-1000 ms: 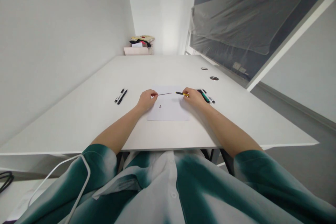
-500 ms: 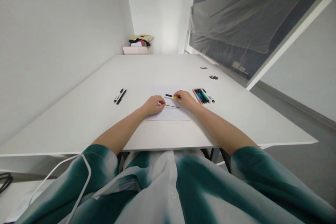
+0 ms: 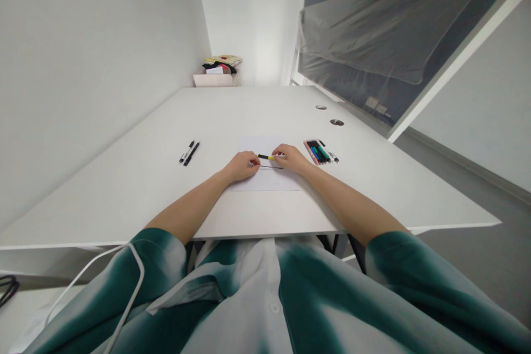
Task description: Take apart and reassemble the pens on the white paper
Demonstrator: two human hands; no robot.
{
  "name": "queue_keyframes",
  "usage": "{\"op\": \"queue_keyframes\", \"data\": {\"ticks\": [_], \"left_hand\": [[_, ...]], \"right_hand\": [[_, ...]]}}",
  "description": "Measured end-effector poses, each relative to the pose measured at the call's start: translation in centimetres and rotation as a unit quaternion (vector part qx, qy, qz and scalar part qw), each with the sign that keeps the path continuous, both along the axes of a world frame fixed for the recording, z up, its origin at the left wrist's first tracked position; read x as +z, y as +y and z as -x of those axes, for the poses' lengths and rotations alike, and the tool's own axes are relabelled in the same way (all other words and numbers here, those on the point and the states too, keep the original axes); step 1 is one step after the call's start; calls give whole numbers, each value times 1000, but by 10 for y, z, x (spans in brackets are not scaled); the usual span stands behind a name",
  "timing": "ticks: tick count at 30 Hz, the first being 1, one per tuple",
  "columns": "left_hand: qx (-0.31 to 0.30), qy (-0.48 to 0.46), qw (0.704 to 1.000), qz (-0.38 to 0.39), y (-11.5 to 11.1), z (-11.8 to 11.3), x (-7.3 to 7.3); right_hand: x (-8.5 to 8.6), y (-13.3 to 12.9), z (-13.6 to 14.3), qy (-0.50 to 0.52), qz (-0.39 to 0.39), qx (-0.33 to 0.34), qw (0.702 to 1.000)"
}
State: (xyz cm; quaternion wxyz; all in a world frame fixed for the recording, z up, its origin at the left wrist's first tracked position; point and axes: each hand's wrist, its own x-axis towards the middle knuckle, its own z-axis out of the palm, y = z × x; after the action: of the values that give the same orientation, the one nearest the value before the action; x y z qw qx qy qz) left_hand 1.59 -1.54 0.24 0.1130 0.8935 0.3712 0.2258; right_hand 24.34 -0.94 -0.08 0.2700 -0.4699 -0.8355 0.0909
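On a white sheet of paper (image 3: 265, 181), my left hand (image 3: 243, 166) rests with its thumb and forefinger pinched around one end of a thin dark rod (image 3: 270, 167). The rod resembles a pen refill and points right, its far end just below my right fingers. My right hand (image 3: 289, 157) is closed on a black-and-yellow pen (image 3: 264, 157) by its yellow part. The pen's black end points left, close to my left fingers. The pen lies above the rod, roughly parallel with it.
Two pens (image 3: 189, 153) lie left of the paper on the white table (image 3: 249, 213). A row of several coloured pens (image 3: 320, 152) lies to the right. Beyond are two round metal inserts (image 3: 337, 122) and a pale box with piled items (image 3: 213, 81).
My right hand has shifted slightly left and brought the pen down and left, so its black end is now nearer my left hand. My left hand has stayed nearly still.
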Motion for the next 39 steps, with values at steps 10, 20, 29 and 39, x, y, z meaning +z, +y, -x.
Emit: {"op": "queue_keyframes", "data": {"ticks": [10, 20, 29, 39], "left_hand": [[12, -52, 999, 1, 0, -5, -2], [46, -41, 998, -22, 2, 0, 1], [-22, 42, 997, -59, -6, -6, -1], [-2, 27, 999, -36, -2, -3, 1]], "right_hand": [[5, -11, 10, -34, -42, 86, 995], [12, -9, -8, -68, -30, 21, 997], [4, -13, 13, -149, -41, 13, 988], [4, -11, 10, -126, -40, 1, 991]]}}
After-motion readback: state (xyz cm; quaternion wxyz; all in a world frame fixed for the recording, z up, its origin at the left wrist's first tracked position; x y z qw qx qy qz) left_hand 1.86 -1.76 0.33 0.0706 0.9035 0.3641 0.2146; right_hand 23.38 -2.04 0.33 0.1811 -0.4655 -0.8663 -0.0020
